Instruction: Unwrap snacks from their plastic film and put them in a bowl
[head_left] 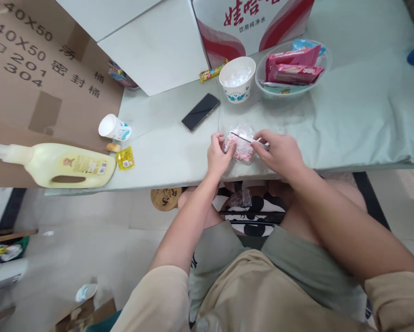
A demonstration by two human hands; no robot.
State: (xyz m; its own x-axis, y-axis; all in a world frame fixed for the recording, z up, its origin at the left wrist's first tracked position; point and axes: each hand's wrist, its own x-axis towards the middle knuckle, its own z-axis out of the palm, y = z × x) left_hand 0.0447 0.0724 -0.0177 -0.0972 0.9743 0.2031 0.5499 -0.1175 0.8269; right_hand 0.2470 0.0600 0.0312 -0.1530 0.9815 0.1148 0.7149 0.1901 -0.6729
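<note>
Left hand (pixel 219 154): curled, gripping the pink bundle wrapped in clear plastic (pixel 244 152)
Right hand (pixel 282 151): fingertips pinched around a slim white dark-edged tool (pixel 249 139)

Covered table (pixel 359 97) bears phone (pixel 201 112) (face-up).

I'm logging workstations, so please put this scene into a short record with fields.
Surface: table with a pale green cover
Left hand: fingers on the near-left edge of a plastic-wrapped pink bundle
Right hand: grips a slim tool, its tip over the bundle; contact unclear
Beyond the hands: phone, paper bowl holding clear plastic, clear bowl of snack packs
Left end: bottle, cup, yellow packet
</note>
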